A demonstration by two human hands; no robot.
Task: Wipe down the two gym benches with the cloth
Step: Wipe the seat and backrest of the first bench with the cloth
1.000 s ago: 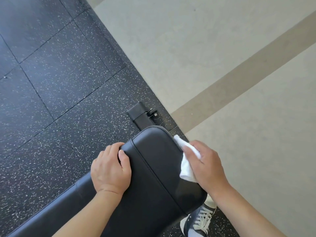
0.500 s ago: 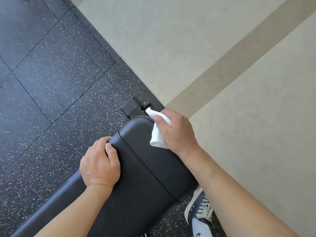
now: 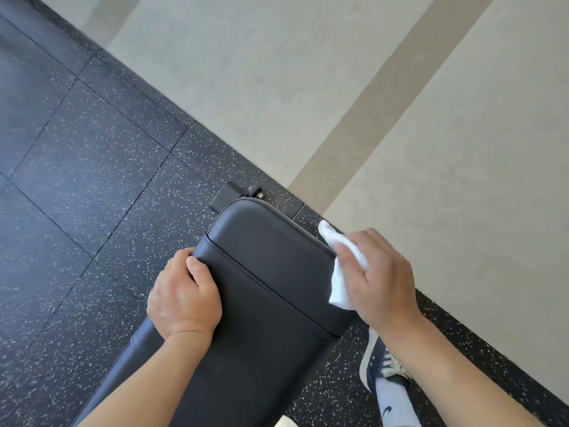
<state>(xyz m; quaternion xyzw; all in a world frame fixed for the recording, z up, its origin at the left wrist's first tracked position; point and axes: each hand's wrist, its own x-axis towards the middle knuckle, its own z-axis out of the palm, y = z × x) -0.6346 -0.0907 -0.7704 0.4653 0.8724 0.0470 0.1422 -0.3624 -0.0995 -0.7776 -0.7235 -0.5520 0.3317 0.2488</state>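
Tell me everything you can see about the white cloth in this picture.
The white cloth is small, crumpled and soft-looking, perhaps a paper wipe or thin fabric. The right hand holds it bunched, thumb across its middle, one end poking out above the fingers and the other hanging below the thumb. It lies against the right side edge of the black padded bench, near the bench's far end. No stains are visible on it.

One head-worn camera looks steeply down from close above, the left hand point(image 3: 184, 298) and right hand point(image 3: 380, 283) low in view, speckled floor point(image 3: 92, 167) stretching beyond them.
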